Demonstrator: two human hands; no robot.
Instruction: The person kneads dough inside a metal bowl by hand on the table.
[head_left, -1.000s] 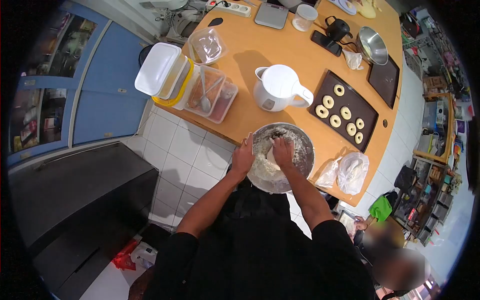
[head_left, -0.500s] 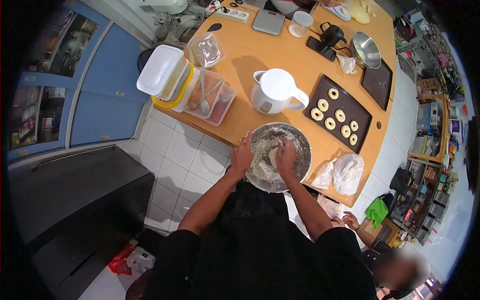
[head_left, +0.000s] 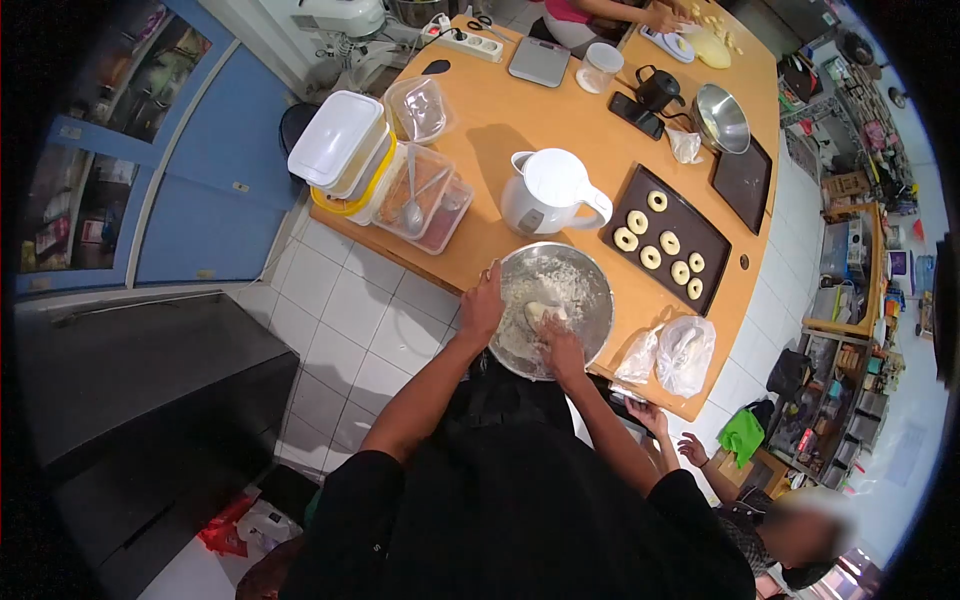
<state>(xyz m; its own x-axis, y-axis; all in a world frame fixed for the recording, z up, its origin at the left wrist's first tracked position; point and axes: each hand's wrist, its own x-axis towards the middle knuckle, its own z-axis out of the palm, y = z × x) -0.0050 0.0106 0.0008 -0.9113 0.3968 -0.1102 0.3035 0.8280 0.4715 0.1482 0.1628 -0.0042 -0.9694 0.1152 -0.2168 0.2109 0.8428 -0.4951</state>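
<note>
A metal mixing bowl (head_left: 597, 290), dusted with flour and crumbs, sits at the table's near edge against my body. My left hand (head_left: 483, 305) is closed over the bowl's left rim. Inside the bowl, my right hand (head_left: 562, 347) presses its fingers onto a pale lump of dough (head_left: 541, 312); the palm side is hidden. Just beyond the bowl stands a white electric kettle (head_left: 553, 190). To the right lies a dark baking tray (head_left: 697, 228) with several dough rings on it.
Stacked plastic tubs (head_left: 338, 140) and an open container with a spoon (head_left: 412, 215) stand left. Plastic bags (head_left: 686, 356) lie at the near right corner, where a co-worker's hand (head_left: 650, 415) reaches in. Another person's hands (head_left: 665, 17) work at the far end.
My right hand has moved nearer to me within the bowl, and its fingers now rest lower on the dough. The co-worker's hand has come to the table corner. My left hand stays on the rim.
</note>
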